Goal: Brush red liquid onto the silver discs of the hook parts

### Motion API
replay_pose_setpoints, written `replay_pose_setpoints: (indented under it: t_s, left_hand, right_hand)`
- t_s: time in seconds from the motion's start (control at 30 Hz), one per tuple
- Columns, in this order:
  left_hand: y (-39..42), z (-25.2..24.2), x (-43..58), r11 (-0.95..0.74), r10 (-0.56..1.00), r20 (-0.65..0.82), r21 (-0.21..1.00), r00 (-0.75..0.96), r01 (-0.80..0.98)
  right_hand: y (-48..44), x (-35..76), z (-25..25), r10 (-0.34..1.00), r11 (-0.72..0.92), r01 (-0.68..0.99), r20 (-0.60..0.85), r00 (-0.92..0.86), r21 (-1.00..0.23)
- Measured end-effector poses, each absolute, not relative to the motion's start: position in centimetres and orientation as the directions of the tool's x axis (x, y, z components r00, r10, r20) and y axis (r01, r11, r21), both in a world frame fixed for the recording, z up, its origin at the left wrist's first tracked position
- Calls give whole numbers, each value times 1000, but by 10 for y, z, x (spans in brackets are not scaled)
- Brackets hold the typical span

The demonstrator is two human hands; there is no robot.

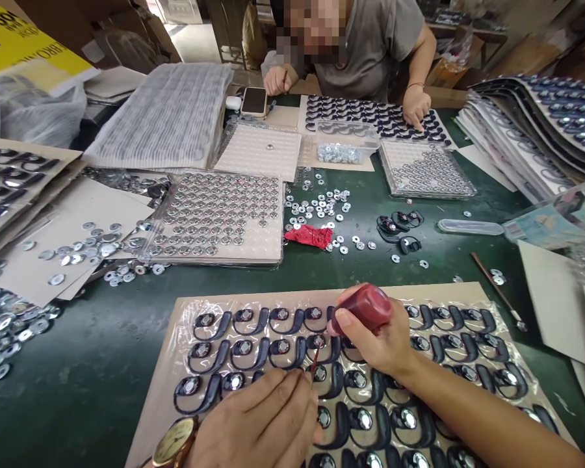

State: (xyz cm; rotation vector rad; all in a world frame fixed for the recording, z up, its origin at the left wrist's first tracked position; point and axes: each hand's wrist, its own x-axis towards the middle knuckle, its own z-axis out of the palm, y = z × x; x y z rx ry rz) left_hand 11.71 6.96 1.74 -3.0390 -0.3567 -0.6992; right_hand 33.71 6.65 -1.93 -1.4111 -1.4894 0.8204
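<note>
My right hand (387, 341) is closed round a small dark-red squeeze bottle (365, 307), which lies tilted with its narrow end to the left. In my left hand (260, 419), fingers pressed together, is a thin reddish stick (316, 359); its tip meets or nearly meets a silver cap on one hook piece (318, 340). A gold wristwatch (174, 442) is on the left wrist. Beneath both hands a beige card (182, 325) under clear film carries rows of black hook-shaped pieces with shiny round caps. My hands and forearm hide part of it.
Across the green table (102, 370), a person (370, 58) touches another card of black hooks (341, 110). Trays of silver discs (199, 214), loose washers (322, 205), a red cloth (309, 235) and loose hooks (400, 227) lie between. Stacked cards (531, 130) stand right.
</note>
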Motion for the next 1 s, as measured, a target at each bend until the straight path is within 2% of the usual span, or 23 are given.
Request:
replay_pose_setpoints:
  t_s: [0.2,0.33,0.57,0.83,1.0]
  left_hand:
    - [69,6,111,-990,133,463,17,876,141]
    - [68,5,112,-988,149,458,32,877,151]
    - [66,5,112,-958,283,496,194,821,213]
    - [68,3,111,-945,318,500,234,805,228]
    - [75,9,110,-897,399,486,382,777,222]
  right_hand:
    - [67,337,-19,985,118,431,160,62,-895]
    - [69,336,-17,985,118,435,160,61,-892]
    - [70,337,-9,984,151,453,179,19,-879]
    - [70,337,-8,981,163,429,191,24,-888]
    - [69,337,-8,983,160,446,184,11,-881]
